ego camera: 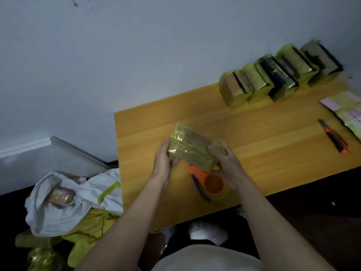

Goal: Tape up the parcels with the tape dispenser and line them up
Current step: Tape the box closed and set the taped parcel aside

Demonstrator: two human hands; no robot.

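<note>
A parcel (190,147) wrapped in yellow-green tape is held just above the wooden table (273,145). My left hand (163,161) grips its left end and my right hand (224,163) grips its right end. The orange tape dispenser (210,183) with a purple handle lies on the table under my right hand, close to the near edge. A row of several taped parcels (277,75) stands against the wall at the table's far right.
An orange and black utility knife (334,136) lies at the right of the table, beside some paper sheets (349,110). On the floor to the left, a white bag (64,200) holds another parcel (60,195), with yellow wrapping (88,231) below it.
</note>
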